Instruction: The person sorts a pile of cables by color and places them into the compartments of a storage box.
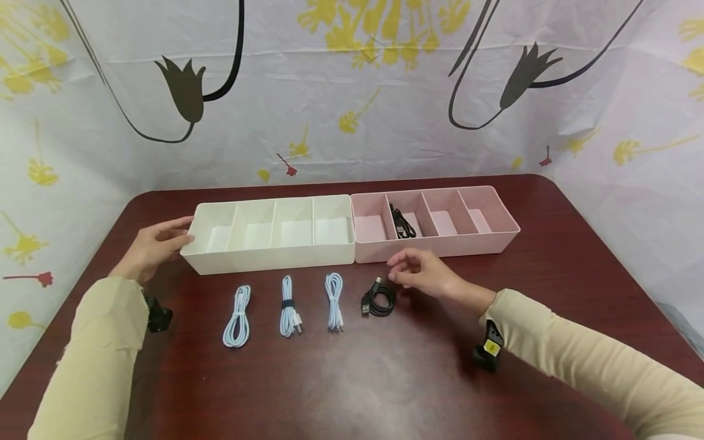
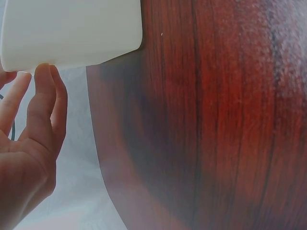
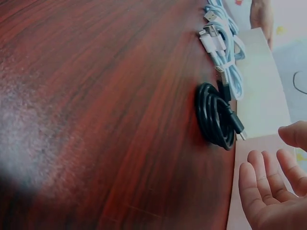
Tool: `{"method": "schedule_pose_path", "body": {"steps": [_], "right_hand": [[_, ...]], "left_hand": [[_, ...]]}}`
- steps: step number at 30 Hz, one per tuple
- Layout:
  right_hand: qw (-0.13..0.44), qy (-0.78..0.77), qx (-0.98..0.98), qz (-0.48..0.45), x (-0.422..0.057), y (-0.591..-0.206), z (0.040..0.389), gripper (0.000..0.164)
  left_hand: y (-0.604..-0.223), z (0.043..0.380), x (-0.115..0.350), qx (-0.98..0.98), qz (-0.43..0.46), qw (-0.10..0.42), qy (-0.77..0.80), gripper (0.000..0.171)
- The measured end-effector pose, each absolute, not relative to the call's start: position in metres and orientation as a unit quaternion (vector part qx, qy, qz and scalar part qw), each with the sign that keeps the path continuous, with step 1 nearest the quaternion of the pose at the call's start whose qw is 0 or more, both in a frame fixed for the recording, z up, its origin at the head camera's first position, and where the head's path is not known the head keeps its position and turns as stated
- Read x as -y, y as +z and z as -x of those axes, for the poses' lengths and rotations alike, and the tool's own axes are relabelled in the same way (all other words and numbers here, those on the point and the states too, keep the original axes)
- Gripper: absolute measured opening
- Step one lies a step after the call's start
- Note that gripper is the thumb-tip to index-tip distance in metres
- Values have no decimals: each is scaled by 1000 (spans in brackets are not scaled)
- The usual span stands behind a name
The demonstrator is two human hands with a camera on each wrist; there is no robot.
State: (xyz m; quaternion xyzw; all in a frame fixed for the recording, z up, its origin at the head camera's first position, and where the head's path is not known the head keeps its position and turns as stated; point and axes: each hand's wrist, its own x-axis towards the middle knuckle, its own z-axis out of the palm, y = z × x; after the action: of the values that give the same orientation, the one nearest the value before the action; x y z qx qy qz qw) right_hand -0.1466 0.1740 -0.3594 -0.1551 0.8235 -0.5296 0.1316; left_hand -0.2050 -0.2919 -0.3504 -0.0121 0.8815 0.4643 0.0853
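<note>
Your right hand [image 1: 423, 275], fingers parted and empty, is beside the black cable [image 3: 208, 115]
The cable lies on the table [image 1: 330, 391] before the pink box [image 1: 434, 247]; best pinch all its loops together, your left hand's [image 1: 151, 247] relaxed fingers lightly touching the white box [image 1: 269, 260]

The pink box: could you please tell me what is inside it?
In the pink box, a bundled black cable lies in the second compartment from the left. No other item shows; the near wall hides part of the floor.
</note>
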Motion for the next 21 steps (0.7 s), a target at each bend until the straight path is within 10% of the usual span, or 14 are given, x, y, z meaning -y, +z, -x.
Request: {"method": "schedule_pose_path", "body": {"steps": [21], "right_hand": [[159,-540,-814,146,-171,-382,142,25]], "left_hand": [[-362,214,301,-881,22,79,467,65]]}}
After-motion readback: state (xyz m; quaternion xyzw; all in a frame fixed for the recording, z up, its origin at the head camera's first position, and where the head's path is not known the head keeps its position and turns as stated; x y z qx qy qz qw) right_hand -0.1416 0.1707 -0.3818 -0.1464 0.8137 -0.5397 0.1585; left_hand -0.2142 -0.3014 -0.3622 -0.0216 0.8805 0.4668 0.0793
